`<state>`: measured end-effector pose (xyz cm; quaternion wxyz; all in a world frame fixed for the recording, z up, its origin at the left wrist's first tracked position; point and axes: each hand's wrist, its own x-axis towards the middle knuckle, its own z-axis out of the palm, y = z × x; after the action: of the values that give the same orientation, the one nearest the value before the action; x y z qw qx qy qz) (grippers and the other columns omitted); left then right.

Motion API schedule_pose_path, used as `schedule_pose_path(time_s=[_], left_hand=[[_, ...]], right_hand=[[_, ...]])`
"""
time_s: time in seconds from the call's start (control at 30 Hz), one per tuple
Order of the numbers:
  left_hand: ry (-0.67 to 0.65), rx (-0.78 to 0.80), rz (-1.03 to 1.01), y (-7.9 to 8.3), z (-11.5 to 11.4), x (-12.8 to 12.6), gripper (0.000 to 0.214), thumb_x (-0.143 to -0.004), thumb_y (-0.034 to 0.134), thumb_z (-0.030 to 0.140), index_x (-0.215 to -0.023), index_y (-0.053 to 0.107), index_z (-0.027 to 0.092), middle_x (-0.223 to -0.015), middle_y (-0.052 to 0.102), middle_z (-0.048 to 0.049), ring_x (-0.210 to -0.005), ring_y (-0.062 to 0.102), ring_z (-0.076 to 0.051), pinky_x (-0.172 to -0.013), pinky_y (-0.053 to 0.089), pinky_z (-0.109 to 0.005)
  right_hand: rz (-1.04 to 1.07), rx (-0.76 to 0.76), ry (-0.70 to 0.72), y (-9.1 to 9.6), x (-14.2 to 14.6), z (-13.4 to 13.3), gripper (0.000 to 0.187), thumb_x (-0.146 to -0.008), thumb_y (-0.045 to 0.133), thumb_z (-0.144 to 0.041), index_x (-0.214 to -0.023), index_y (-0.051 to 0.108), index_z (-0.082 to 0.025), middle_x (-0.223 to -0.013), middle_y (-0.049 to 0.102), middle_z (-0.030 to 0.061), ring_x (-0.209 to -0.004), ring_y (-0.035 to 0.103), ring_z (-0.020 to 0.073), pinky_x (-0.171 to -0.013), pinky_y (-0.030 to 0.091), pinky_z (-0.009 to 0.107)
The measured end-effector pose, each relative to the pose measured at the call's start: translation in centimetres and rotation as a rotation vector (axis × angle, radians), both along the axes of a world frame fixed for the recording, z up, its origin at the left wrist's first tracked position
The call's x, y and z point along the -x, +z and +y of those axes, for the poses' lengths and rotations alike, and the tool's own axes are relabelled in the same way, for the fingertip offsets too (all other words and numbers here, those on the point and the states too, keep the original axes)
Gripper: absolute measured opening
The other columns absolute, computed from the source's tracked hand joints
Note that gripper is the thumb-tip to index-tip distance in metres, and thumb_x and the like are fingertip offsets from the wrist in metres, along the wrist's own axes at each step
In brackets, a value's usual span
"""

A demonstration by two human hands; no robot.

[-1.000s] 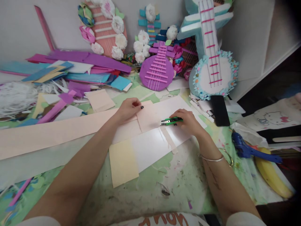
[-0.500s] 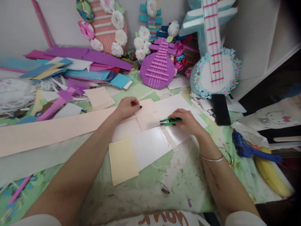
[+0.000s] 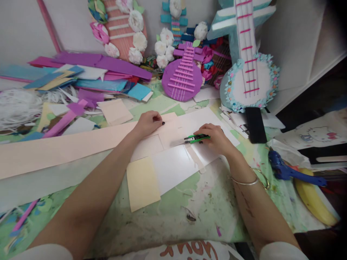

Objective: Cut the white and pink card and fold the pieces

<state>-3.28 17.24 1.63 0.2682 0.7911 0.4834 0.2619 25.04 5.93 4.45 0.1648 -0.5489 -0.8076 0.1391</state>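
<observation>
My right hand [image 3: 214, 139] grips a green and black utility knife [image 3: 197, 138], its blade out and pointing left over a small pale peach sheet [image 3: 177, 127]. The blade lies low over that sheet; whether it touches cannot be made out. My left hand [image 3: 149, 124] has its fingers curled together, pressing on the pale peach sheet near the right end of a long peach strip [image 3: 81, 144]. Beneath lie white sheets [image 3: 173, 168], overlapping one another. A small cream-yellow square [image 3: 143, 183] rests at their near left corner.
Behind stand a purple lute-like craft [image 3: 182, 81] and a pale blue one [image 3: 249, 79]. Coloured foam scraps [image 3: 100, 68] pile up at back left. To the right are a black phone [image 3: 255, 125], a blue glue gun [image 3: 287, 168] and a banana [image 3: 314, 200].
Both hands stay almost in place, the left still on the peach sheet and the right still holding the knife. The view has shifted slightly.
</observation>
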Motion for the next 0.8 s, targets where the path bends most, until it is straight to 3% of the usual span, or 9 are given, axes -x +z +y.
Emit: schedule_pose_path(time_s=[0.2, 0.37, 0.47, 0.57, 0.63, 0.8], left_hand=[[-0.022, -0.054, 0.025, 0.1, -0.1, -0.1, 0.009, -0.071, 0.063, 0.024, -0.076, 0.060, 0.018, -0.081, 0.063, -0.0043, -0.076, 0.056, -0.018, -0.074, 0.044, -0.031], [-0.008, -0.173, 0.012, 1.3, -1.8, -1.7, 0.021, -0.079, 0.060, 0.023, -0.099, 0.059, 0.018, -0.110, 0.062, -0.0096, -0.109, 0.052, -0.026, -0.097, 0.037, -0.040], [-0.208, -0.252, 0.073, 1.5, -3.2, -2.9, 0.040, -0.088, 0.056, 0.034, -0.126, 0.051, 0.022, -0.136, 0.052, -0.0091, -0.133, 0.035, -0.029, -0.108, 0.025, -0.045], [-0.411, -0.257, 0.250, 0.7, -3.8, -3.6, 0.050, -0.093, 0.051, 0.036, -0.141, 0.040, 0.027, -0.150, 0.038, -0.0075, -0.144, 0.016, -0.033, -0.111, 0.011, -0.055], [-0.458, -0.262, 0.328, 0.0, -3.7, -3.6, 0.049, -0.096, 0.044, 0.035, -0.144, 0.037, 0.030, -0.153, 0.035, -0.0062, -0.145, 0.011, -0.033, -0.111, 0.008, -0.057], [-0.476, -0.280, 0.424, -0.7, -3.1, -3.4, 0.045, -0.099, 0.036, 0.038, -0.144, 0.036, 0.034, -0.154, 0.031, -0.0038, -0.145, 0.012, -0.032, -0.112, 0.014, -0.054]], right_hand=[[0.024, 0.017, 0.000, -0.4, -0.3, 0.2, 0.040, -0.069, 0.058, -0.003, -0.101, 0.070, -0.025, -0.101, 0.066, 0.0058, -0.098, 0.058, 0.0250, -0.083, 0.037, 0.038], [0.023, -0.014, 0.006, -0.5, -0.3, 0.1, 0.042, -0.069, 0.057, -0.002, -0.101, 0.071, -0.024, -0.099, 0.066, 0.0059, -0.095, 0.059, 0.0243, -0.082, 0.038, 0.038], [0.007, -0.025, 0.007, -0.5, -0.2, 0.0, 0.043, -0.069, 0.056, -0.001, -0.101, 0.071, -0.025, -0.099, 0.066, 0.0055, -0.093, 0.058, 0.0236, -0.082, 0.038, 0.037], [-0.004, -0.028, 0.006, -0.3, -0.1, -0.1, 0.044, -0.069, 0.055, 0.000, -0.102, 0.071, -0.025, -0.099, 0.066, 0.0054, -0.093, 0.059, 0.0235, -0.082, 0.038, 0.037], [-0.017, -0.032, 0.006, -0.2, 0.0, -0.1, 0.044, -0.070, 0.055, 0.000, -0.102, 0.071, -0.025, -0.098, 0.067, 0.0054, -0.094, 0.059, 0.0237, -0.082, 0.037, 0.038], [-0.005, -0.035, 0.018, -0.3, -0.2, -0.1, 0.043, -0.068, 0.055, 0.000, -0.101, 0.071, -0.024, -0.098, 0.067, 0.0066, -0.093, 0.059, 0.0246, -0.082, 0.039, 0.038]])
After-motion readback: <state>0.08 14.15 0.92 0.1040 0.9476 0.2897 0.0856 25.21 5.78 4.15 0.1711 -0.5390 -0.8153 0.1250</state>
